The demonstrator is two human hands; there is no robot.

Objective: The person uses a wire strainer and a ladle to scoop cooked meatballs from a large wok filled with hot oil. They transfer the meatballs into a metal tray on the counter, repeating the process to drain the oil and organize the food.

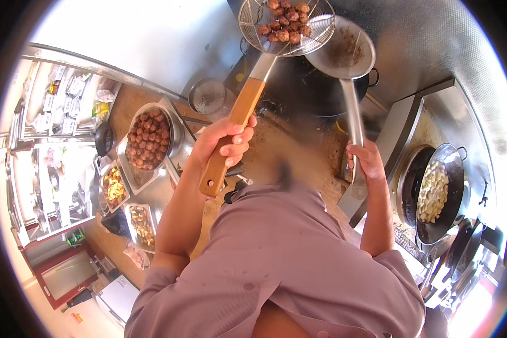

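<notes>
My left hand (228,141) grips the wooden handle of a round wire strainer (257,40), raised at the top of the view. Several browned meatballs (283,21) lie in the strainer's basket. In my right hand (365,160) is the metal handle of a ladle or fine strainer (342,48); its round bowl is partly behind the wire strainer and has brown residue in it. Beneath both tools is a large dark wok (312,91), mostly hidden, with a loop handle at its right.
At left, a metal bowl (172,131) heaped with meatballs stands on a tray (141,181), near two trays of cut food (115,186) (141,224). A metal pot (207,96) is behind. At right, a wok (456,203) holds pale diced pieces (433,192), beside stacked pans (467,253).
</notes>
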